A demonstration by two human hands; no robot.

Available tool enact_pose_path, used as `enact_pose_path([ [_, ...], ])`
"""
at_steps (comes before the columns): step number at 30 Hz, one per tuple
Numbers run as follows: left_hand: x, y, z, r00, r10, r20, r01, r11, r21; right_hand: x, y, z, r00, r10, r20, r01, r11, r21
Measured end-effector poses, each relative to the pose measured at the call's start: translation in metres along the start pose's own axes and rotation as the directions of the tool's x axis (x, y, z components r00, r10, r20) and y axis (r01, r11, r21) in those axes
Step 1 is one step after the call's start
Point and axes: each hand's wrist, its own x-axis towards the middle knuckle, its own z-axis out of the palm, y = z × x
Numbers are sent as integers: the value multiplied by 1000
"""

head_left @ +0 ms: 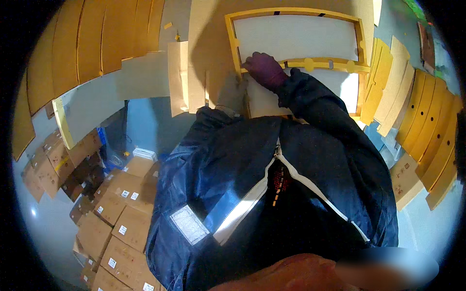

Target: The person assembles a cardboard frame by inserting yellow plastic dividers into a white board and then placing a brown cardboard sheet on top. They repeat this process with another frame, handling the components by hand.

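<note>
A shallow rectangular frame (293,10) with yellow-brown edges lies on a large brown cardboard sheet (211,29). A crossbar (318,63) divides it, and white foam-like sheeting (296,36) shows in both halves. My right hand (266,70), in a dark maroon glove, is closed at the crossbar's left end, by the frame's left side. Its curled fingers hide whatever they may hold. My left hand (232,94), in a greyish glove, lies in shadow just left of the frame's near half. Its fingers are too dim to make out.
Flat cardboard pieces (107,34) line the far left, with a folded cardboard strip (178,77) beside the work surface. More cardboard strips (427,121) lean at the right. Stacked cartons (128,225) fill the lower left, near a pale panel (87,111).
</note>
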Motion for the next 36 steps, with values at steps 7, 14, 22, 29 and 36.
enact_pose_path([
  [7,31,41,-26,993,117,-32,-99,938,331,-2,6,-28,995,87,-55,-83,994,76],
  [14,47,150,-4,781,594,-192,-543,799,260,-148,78,-187,653,596,-469,-416,798,435],
  [22,109,314,157,688,610,392,-714,665,219,-279,104,-138,370,891,-263,-851,438,289],
  [29,104,271,191,603,756,253,-765,460,451,-283,120,-133,381,914,-140,-835,405,373],
  [36,101,290,192,745,591,309,-650,540,535,-282,123,-132,437,882,-174,-807,470,357],
])
